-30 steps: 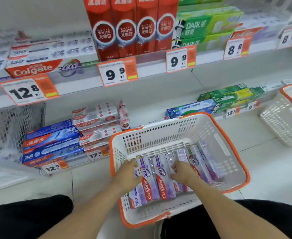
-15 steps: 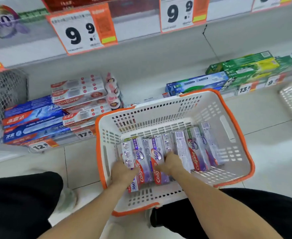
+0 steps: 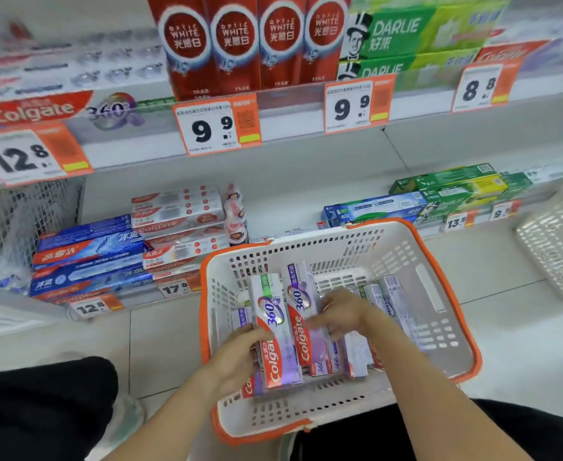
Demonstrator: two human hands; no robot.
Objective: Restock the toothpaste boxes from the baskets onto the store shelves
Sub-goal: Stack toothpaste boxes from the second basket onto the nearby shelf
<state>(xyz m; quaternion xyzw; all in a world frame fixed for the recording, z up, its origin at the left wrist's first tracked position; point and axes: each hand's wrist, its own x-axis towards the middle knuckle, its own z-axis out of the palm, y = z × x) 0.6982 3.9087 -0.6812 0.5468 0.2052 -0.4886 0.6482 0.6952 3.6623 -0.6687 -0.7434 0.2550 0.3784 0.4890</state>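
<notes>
Inside the white basket (image 3: 440, 294), the left hand (image 3: 240, 354) grips a Colgate 360 box (image 3: 275, 331); the right hand (image 3: 343, 314), fingers loosely spread, touches another Colgate 360 box (image 3: 301, 314).

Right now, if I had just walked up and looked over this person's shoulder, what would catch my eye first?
Probably the white basket with the orange rim on the floor in the middle, where the left hand grips a raised Colgate 360 box and the right hand reaches among the others. Above, a row of red Optic White boxes stands on the shelf over big orange 9.9 price tags.
</notes>
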